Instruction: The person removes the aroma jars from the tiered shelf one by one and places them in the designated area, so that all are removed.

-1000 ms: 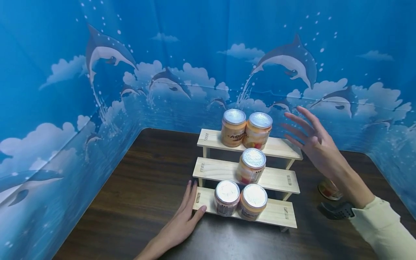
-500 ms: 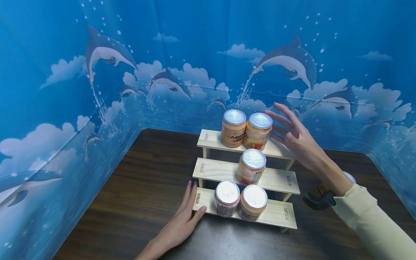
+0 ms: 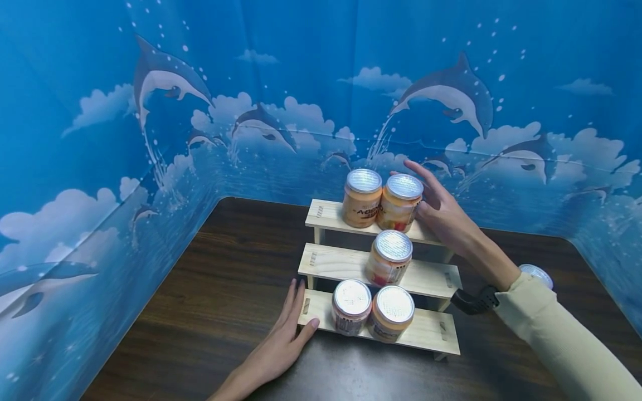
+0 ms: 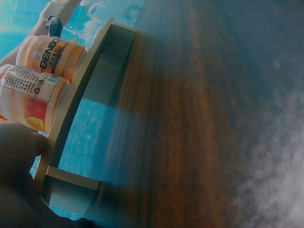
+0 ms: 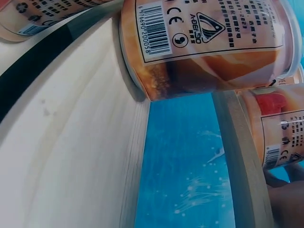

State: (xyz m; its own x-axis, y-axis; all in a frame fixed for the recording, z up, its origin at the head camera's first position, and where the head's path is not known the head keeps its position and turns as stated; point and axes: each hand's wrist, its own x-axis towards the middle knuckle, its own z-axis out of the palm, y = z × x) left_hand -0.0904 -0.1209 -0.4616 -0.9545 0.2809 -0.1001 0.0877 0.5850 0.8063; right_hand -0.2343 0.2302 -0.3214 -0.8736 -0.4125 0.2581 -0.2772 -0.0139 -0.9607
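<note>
A three-step wooden rack (image 3: pixel 431 331) holds several orange fruit-label jars with silvery lids. Two stand side by side on the top step, one jar (image 3: pixel 388 259) on the middle, two on the lowest. My right hand (image 3: pixel 443 217) is at the right side of the top step's right-hand jar (image 3: pixel 396 203). Its fingers reach behind that jar, partly hidden; the thumb is near its side, contact unclear. My left hand (image 3: pixel 276 345) rests at the rack's lower left corner, fingers straight along the end and thumb by the front edge. Two labelled jars (image 4: pixel 35 99) show beside it in the left wrist view.
Another silver-lidded jar (image 3: pixel 536 274) stands on the dark wooden table (image 3: pixel 215 289) to the right, partly covered by my right sleeve (image 3: pixel 541 317). A blue dolphin-print cloth (image 3: pixel 301 83) surrounds the table at the back and sides.
My right hand has moved left, from beyond the rack's right end to the top right-hand jar. The far-right jar shows more now. My left hand and the jars on the rack stay put.
</note>
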